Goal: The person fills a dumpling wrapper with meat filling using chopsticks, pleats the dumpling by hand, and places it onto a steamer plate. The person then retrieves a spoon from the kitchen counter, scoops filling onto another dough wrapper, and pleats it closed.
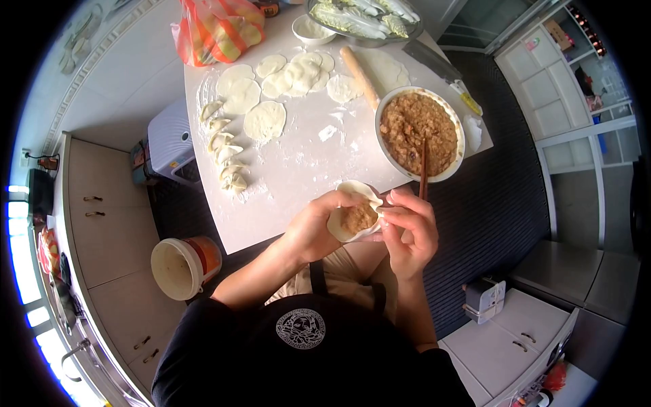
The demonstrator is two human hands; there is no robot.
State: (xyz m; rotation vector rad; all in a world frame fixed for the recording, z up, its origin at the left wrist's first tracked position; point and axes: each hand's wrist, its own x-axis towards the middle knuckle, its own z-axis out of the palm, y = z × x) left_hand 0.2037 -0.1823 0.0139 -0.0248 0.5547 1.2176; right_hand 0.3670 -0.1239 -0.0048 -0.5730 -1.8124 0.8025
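A round dumpling wrapper (pixel 344 229) with brown meat filling (pixel 359 217) on it rests in my left hand (pixel 310 227), the thumb over its upper edge. My right hand (pixel 412 234) pinches the wrapper's right edge, where the dough is folded together. Just past my hands, a white bowl (pixel 456 169) of the same filling stands at the table's front right, with chopsticks (pixel 424 173) stuck in it. Folded dumplings (pixel 228 152) lie in a line on the left of the table. Flat wrappers (pixel 264 121) are spread behind, some overlapping.
The floured table (pixel 291 176) also bears a rolling pin (pixel 359 76), a cleaver (pixel 432 61), a small white bowl (pixel 313 30), a tray of leafy greens (pixel 366 20) and a red-striped plastic bag (pixel 220 30). A bucket (pixel 178 268) stands on the floor at the left.
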